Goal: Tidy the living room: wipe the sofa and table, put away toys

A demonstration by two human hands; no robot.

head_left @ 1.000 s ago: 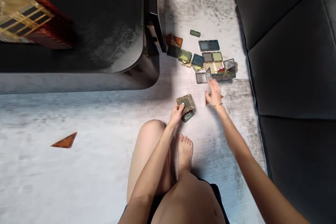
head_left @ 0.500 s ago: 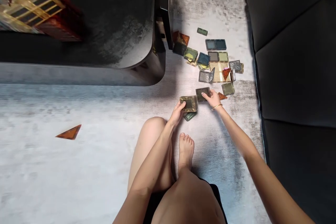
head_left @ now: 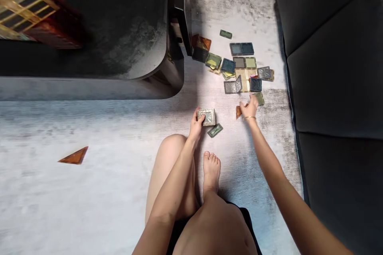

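Left hand (head_left: 197,121): fingers closed on the near edge of a square tile stack (head_left: 206,117), which lies on the rug (head_left: 89,191) just ahead of the knee. A dark green tile (head_left: 215,130) lies flat just beside the stack, on its near right side.

Right hand (head_left: 249,108): fingers partly spread and bent down over the rug; whether it grips anything cannot be told. An orange triangle (head_left: 238,111) is at its left edge; a green tile (head_left: 259,98) is at its fingertips.

The tile pile (head_left: 239,67) lies beyond the right hand, between the table corner (head_left: 175,75) and the sofa edge (head_left: 287,67). Open rug runs left of the leg, with one lone orange triangle (head_left: 73,156) well apart. No readable writing on any tile
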